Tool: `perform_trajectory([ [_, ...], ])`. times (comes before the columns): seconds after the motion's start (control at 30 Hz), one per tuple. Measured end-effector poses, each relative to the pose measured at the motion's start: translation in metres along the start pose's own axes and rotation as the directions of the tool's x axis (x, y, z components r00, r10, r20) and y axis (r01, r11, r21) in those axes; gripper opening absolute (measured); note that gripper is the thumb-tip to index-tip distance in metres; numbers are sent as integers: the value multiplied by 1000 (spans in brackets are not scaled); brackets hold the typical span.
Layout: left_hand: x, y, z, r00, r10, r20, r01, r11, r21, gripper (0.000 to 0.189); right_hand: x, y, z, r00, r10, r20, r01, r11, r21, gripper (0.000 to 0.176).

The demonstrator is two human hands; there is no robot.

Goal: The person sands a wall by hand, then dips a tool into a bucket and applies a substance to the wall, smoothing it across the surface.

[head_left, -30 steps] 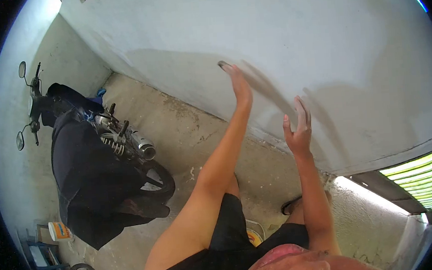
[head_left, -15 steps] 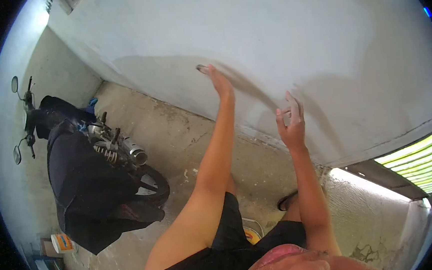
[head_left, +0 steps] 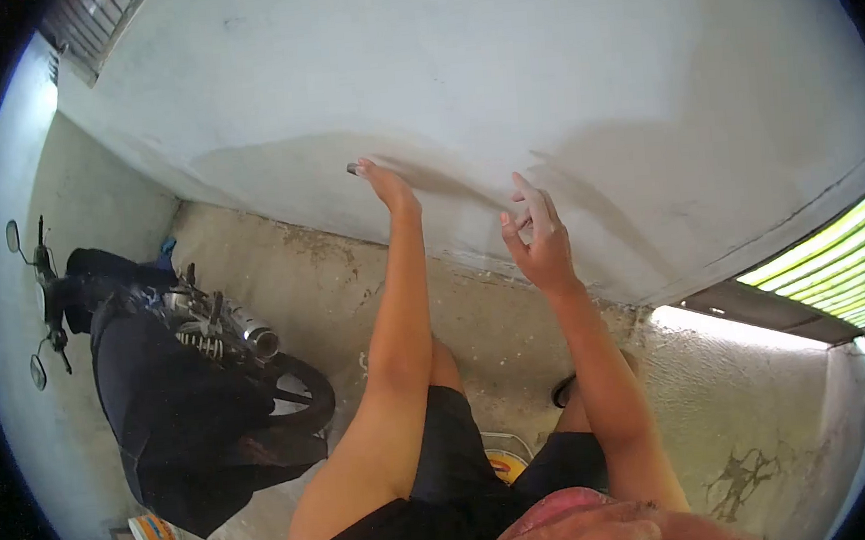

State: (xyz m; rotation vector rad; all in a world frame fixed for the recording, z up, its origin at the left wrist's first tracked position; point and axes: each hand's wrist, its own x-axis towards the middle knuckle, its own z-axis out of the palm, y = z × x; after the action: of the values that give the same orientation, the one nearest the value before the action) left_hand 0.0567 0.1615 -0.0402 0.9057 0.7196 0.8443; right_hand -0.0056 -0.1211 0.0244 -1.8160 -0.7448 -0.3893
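Stretched out toward the pale painted wall (head_left: 559,70), my left hand (head_left: 382,185) has its fingers closed round a small dark, flat-looking piece (head_left: 352,168). That piece is at the wall surface; its exact kind is too small to make out. My right hand (head_left: 543,242) is raised to the right and lower, near the same wall, with fingers apart and slightly bent. Pale dust coats its fingers, and nothing shows in it. Shadows of both arms fall on the wall.
A motorbike under a dark cover (head_left: 181,398) stands at left. One bucket (head_left: 154,532) is at lower left; another yellow-and-white bucket (head_left: 507,462) stands between my legs. At right is a low opening with green slats (head_left: 834,277). The concrete floor (head_left: 497,326) is stained.
The camera view has turned, showing more of the barred window at upper left. Both hands appear farther left in view. The left hand still holds the small dark piece.
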Motion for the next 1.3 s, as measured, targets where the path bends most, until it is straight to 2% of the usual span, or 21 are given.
perform_trajectory([
  [0.1,-50,41,23,995,52,85,-62,990,123,85,0,-1,6,1000,-10,20,10,1000,14,54],
  [0.13,-32,34,18,995,52,84,-63,990,129,85,1,-1,7,999,26,30,-27,1000,10,54],
  [0.2,5,19,11,960,257,115,-272,952,143,85,2,3,2,997,54,63,-52,998,-21,54],
  [0.23,6,18,4,964,243,111,-257,957,134,85,2,3,3,998,32,48,-31,999,-18,54],
  [0.3,5,20,-10,997,8,83,-13,998,62,91,1,4,-1,999,13,31,-13,1000,-19,55],
  [0.4,-29,41,6,992,-40,117,31,996,81,92,0,1,5,999,-18,26,18,1000,-1,55],
  [0.43,-23,34,5,994,-33,105,24,996,85,92,0,2,6,999,3,33,-2,1000,-7,55],
  [0.5,-4,19,4,984,150,91,-164,974,159,96,3,4,9,998,6,61,-5,1000,-11,55],
  [0.53,6,8,-7,985,152,78,-162,975,153,96,3,6,11,998,4,64,-3,1000,-11,55],
  [0.6,21,-6,-19,991,-113,74,112,994,17,97,2,7,9,998,0,60,1,1000,-16,55],
  [0.73,-15,33,-3,992,-65,108,59,996,60,87,2,1,13,998,13,65,-13,1000,-2,56],
  [0.8,-14,40,2,991,80,109,-91,991,98,85,1,3,17,995,32,95,-33,999,7,56],
  [0.83,1,25,-6,992,81,99,-90,992,89,85,0,6,19,996,20,92,-20,1000,-1,56],
  [0.9,15,0,-17,991,-51,120,42,996,78,83,-1,8,16,996,8,86,-7,1000,-20,56],
  [1.0,24,-7,-20,986,-64,151,70,997,-34,93,0,3,16,997,-18,74,18,1000,-2,55],
  [1.03,10,9,-14,987,-60,149,64,998,-24,93,1,3,15,996,2,84,-1,1000,-8,55],
  [1.1,-35,54,9,994,58,95,-61,998,32,93,-1,4,18,995,21,102,-20,1000,-12,55],
  [1.17,14,1,-12,994,64,89,-68,997,42,92,-1,7,18,995,23,95,-21,1000,-18,55],
  [1.23,8,-1,-11,993,70,99,-75,996,56,91,-2,7,15,995,8,101,-5,999,-36,55],
  [1.3,-8,15,-16,973,-161,165,183,974,-134,95,-1,6,17,996,-4,92,7,1000,-31,55],
])
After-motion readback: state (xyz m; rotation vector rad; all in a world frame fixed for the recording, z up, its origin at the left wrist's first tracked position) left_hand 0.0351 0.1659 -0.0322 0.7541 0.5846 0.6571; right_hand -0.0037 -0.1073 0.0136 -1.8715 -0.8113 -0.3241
